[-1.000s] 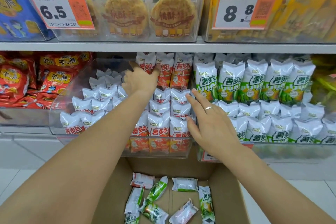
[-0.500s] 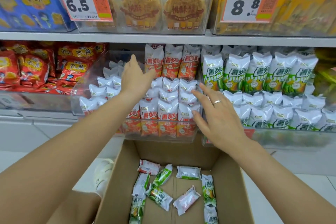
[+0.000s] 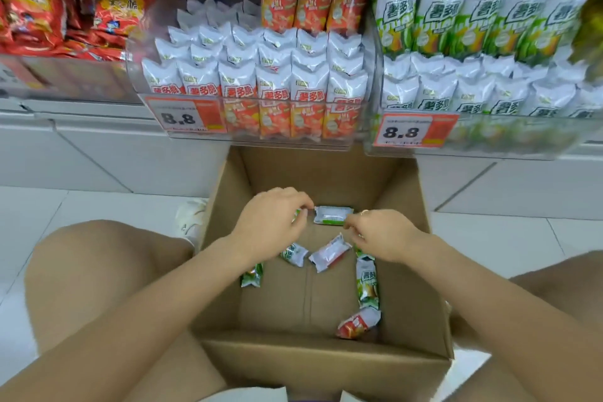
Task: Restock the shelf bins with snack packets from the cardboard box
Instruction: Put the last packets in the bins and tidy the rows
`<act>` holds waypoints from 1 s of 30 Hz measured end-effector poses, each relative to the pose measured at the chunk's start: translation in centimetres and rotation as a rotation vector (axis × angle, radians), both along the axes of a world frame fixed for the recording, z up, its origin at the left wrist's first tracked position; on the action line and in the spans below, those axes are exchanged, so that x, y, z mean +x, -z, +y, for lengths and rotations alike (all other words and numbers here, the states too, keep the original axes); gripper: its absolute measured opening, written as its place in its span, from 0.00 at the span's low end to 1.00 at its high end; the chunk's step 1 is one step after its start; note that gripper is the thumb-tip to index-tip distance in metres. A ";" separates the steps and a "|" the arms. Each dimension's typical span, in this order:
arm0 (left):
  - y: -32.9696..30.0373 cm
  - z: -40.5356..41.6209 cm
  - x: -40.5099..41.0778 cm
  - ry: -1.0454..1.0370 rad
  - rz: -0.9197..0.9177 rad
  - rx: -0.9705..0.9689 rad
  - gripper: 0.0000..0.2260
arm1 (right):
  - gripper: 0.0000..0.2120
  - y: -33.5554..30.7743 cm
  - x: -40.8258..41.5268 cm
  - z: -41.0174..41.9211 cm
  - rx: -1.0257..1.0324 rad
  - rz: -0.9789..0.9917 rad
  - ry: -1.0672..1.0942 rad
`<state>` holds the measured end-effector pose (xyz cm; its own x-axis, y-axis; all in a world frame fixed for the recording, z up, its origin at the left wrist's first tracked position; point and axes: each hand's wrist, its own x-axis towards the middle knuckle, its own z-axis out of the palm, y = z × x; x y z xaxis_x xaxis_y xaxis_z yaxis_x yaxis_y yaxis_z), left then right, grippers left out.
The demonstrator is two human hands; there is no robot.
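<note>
The open cardboard box stands on the floor between my knees. Several snack packets lie on its bottom: a white-green one at the back, a red-white one in the middle, a green one and a red one at the right. My left hand is down in the box with fingers curled over a green packet, mostly hidden. My right hand pinches the right end of the white-green packet. Above, the clear bin of red packets and the bin of green packets are full.
Orange price tags reading 8.8 hang on the bin fronts. Red snack bags fill the shelf at the left. My bare knees flank the box on a white tiled floor. A white shoe sits left of the box.
Both hands have left the red-packet bin on the shelf and dropped into the box onto the packets at its back. My view has tilted down toward the box.
</note>
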<state>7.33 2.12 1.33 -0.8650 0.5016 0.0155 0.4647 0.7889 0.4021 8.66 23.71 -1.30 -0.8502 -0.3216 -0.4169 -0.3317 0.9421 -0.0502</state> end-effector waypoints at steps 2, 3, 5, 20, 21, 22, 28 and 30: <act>2.9 0.4 -0.5 -0.015 -0.293 -0.234 0.12 | 0.15 2.8 0.2 0.8 0.097 -0.173 0.045; 4.3 0.5 -0.9 -0.005 -0.402 -0.326 0.13 | 0.15 4.1 0.3 1.1 0.135 -0.234 0.056; 7.2 0.7 -1.4 0.022 -0.543 -0.450 0.16 | 0.15 6.7 0.7 1.7 0.179 -0.306 0.059; 22.0 0.8 -0.3 -0.141 -0.989 -0.481 0.17 | 0.18 21.9 4.7 -0.3 0.298 -0.679 -0.220; 22.5 0.8 0.0 -0.151 -1.002 -0.468 0.17 | 0.18 22.6 4.9 -0.3 0.292 -0.712 -0.216; 22.9 1.0 0.3 -0.159 -1.011 -0.456 0.16 | 0.19 23.2 5.1 -0.4 0.292 -0.739 -0.223; 23.9 1.1 1.2 -0.124 -1.018 -0.500 0.16 | 0.23 25.0 5.8 -0.1 0.383 -0.685 -0.396; 24.0 1.2 1.3 -0.136 -1.029 -0.489 0.16 | 0.23 25.3 6.0 -0.2 0.380 -0.641 -0.405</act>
<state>8.63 3.30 -22.69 -0.4025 0.1608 -0.9012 -0.0073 0.9838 0.1788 14.64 23.54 -26.62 -0.2614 -0.2913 -0.9202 -0.6627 0.7473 -0.0483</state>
